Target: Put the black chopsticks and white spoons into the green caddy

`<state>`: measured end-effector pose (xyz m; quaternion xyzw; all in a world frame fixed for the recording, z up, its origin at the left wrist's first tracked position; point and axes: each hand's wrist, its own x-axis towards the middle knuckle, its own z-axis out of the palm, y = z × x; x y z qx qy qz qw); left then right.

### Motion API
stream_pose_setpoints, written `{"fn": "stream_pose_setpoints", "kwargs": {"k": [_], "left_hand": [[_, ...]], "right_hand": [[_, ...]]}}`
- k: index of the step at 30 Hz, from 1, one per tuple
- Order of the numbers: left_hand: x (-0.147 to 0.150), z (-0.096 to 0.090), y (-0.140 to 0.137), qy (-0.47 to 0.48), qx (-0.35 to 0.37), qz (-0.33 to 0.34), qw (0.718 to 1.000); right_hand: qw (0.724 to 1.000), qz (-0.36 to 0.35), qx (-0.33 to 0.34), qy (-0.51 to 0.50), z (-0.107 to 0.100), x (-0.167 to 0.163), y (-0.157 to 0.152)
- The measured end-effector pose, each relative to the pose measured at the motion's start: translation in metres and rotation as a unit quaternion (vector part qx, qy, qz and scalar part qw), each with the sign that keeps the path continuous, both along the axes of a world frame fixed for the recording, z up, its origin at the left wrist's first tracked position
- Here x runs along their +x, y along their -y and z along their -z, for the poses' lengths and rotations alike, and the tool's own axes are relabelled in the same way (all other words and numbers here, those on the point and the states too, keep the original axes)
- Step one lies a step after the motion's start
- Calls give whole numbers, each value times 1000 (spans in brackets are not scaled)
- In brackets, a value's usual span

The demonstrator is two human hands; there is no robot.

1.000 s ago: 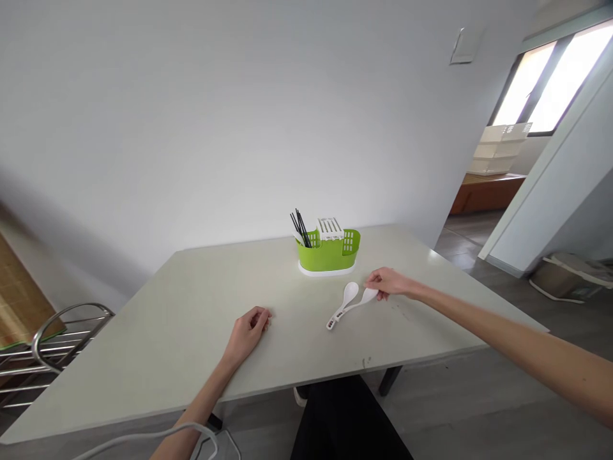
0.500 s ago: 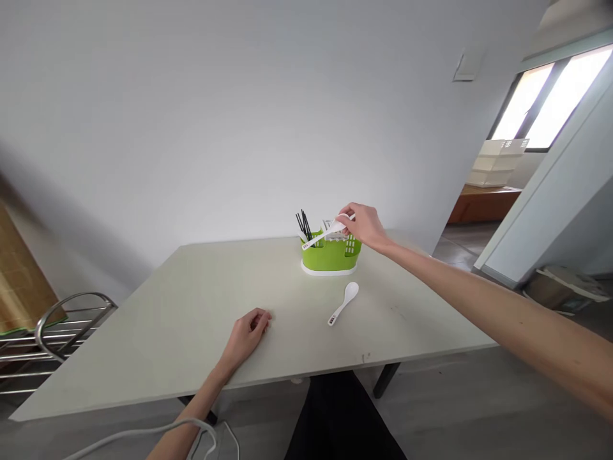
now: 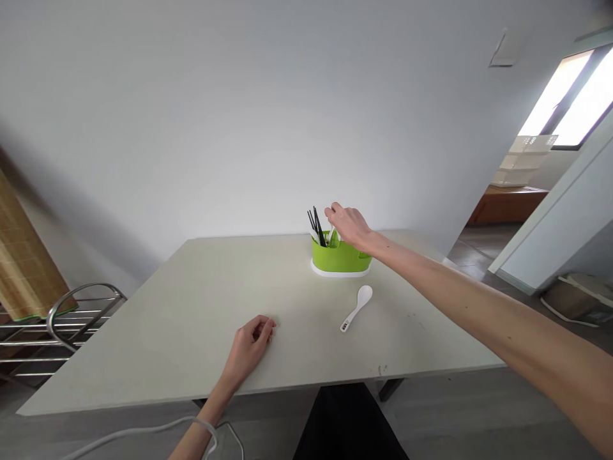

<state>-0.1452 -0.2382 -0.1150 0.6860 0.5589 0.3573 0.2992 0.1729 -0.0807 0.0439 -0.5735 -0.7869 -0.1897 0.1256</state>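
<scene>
1. Pale grey-green, smooth-topped table [image 3: 205, 287] spreads across the view, small dark marks near its front edge. Clock directions run from the lime-green oval plastic basket [image 3: 341, 260] near its back, 12 being the wall side.
2. Nearest, at 6 o'clock, a black-trousered leg [image 3: 349, 425] reaches under the table; toward 8, a white cable [image 3: 129, 432] passes the left forearm.
3. Left hand [image 3: 249, 343] rests on the tabletop at 8, fingers loosely curled; whether they enclose anything cannot be told.
4. Loose white plastic spoon [image 3: 355, 310] lies flat at 5, bowl toward the wall, marked handle end toward the person.
5. Right hand [image 3: 351, 225], its forearm coming in from 4, pinches another white spoon [image 3: 330, 233] firmly, steeply angled, lower end within the basket; whether it touches bottom is hidden.
6. Black slender chopsticks [image 3: 317, 225] and a white spoon-like utensil [image 3: 315, 236] lean in the basket at 10; it stands on a white base [image 3: 341, 274].
7. Plain whitish wall [image 3: 249, 128] rises at 12; farther off, at 2, pale stacked boxes [image 3: 524, 161] stand before a bright window [image 3: 565, 96].
</scene>
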Motion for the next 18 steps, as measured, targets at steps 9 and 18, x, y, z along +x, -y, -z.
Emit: {"fn": "stream_pose_setpoints", "kwargs": {"k": [9, 18], "left_hand": [[-1, 0, 1, 0, -4, -3, 1000], [2, -3, 1, -8, -7, -3, 1000]], "right_hand": [[994, -8, -49, 95, 10, -20, -6], [996, -6, -79, 51, 34, -38, -6]]}}
